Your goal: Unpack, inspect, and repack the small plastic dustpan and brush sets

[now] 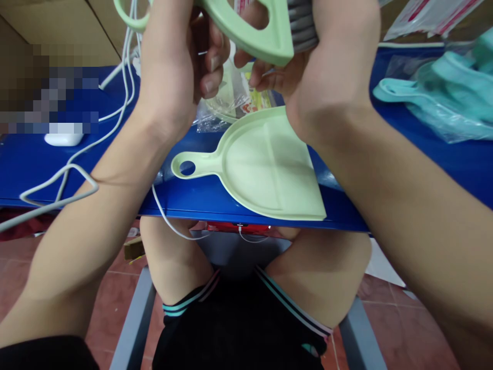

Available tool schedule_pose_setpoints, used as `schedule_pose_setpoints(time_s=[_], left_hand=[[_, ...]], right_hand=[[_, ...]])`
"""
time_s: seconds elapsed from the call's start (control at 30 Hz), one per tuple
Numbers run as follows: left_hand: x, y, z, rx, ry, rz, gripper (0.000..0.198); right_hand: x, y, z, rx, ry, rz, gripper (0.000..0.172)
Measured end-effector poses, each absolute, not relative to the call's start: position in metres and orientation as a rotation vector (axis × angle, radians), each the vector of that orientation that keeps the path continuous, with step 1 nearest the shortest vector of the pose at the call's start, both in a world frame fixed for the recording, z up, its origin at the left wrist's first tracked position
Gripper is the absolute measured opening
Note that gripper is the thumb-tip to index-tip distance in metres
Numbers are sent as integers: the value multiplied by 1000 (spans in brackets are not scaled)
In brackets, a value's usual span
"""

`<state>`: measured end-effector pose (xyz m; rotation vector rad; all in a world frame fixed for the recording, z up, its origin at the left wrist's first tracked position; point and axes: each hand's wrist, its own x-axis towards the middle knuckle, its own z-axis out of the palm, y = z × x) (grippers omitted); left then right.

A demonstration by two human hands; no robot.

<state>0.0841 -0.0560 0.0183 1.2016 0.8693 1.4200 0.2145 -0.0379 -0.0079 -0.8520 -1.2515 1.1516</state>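
L hand [169, 67] & R hand [304, 87] closed round green plastic hand brush [262, 36], held above blue worktop [31, 164]
L grips near handle, R by grey bristles [302, 25]; green dustpan [265, 164] lies flat below, near edge; teal plastic item [435, 92] in clear bag far R

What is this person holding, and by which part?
A pale green plastic hand brush, held in both hands: the left hand around its handle, the right hand at the bristled head.

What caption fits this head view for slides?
Left hand, right hand hold pale green plastic brush above green plastic dustpan on blue table.
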Motion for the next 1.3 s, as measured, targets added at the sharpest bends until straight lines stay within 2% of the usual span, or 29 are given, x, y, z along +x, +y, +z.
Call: schedule_pose_setpoints(time_s=[0.2, 0.4, 0.63, 0.77, 0.9, 1.0, 1.07, 1.3], left_hand=[[86, -52, 16, 1158, 897, 1477, 72], [82, -57, 18, 1275, 875, 1402, 71], [81, -59, 19, 1218, 862, 1394, 67], [77, -56, 21, 1199, 832, 1421, 70], [74, -53, 22, 1160, 795, 1516, 70], [75, -52, 24, 1108, 829, 1554, 72], [75, -52, 24, 1071, 817, 1570, 72], [76, -48, 23, 1071, 846, 1578, 71]], right_hand=[[211, -47, -5, -685, -1173, 1156, 32], [210, -54, 0, -667, -1106, 1228, 33], [211, -52, -4, -661, -1129, 1196, 36], [213, -36, -12, -647, -1205, 1216, 52], [214, -30, -15, -744, -1270, 1251, 54], [214, -39, -10, -783, -1251, 1208, 74], [213, -46, -5, -809, -1282, 1206, 81], [213, -52, 4, -834, -1204, 1211, 73]])
